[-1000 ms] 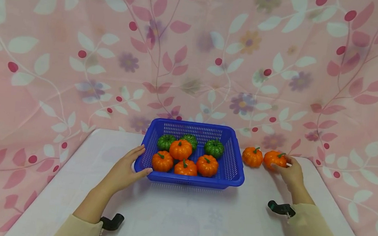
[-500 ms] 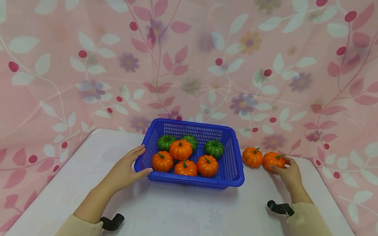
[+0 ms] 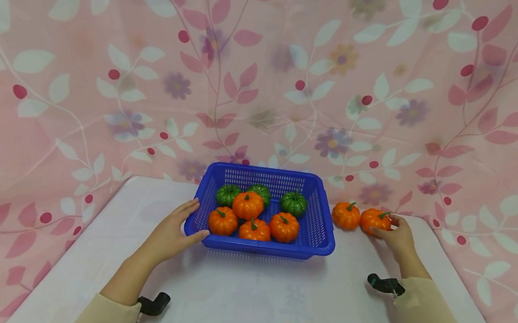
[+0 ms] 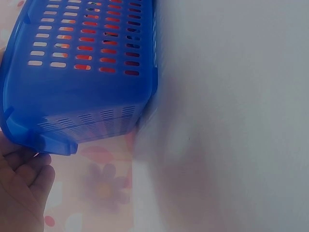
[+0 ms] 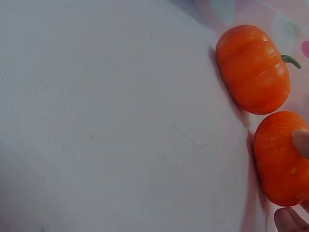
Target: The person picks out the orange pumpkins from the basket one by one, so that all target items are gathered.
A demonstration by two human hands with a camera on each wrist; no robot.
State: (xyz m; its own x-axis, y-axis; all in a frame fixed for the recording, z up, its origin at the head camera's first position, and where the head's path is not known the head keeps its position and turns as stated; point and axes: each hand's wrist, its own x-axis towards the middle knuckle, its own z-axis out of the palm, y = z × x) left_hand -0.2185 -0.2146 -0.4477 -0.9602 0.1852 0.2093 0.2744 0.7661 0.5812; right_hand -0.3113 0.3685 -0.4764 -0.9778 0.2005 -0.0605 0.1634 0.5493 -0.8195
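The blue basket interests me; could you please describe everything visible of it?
The blue basket looks plastic: rectangular, open-topped, with slotted walls and a smooth rim. It stands upright on the white table, four orange pumpkins and three green pumpkins visible inside. The left hand holds its left front corner.

- No words, numbers, labels or brand names can be read in any view
- White table (image 3: 256,291): faint marks on its surface, too pale to tell whether they are writing
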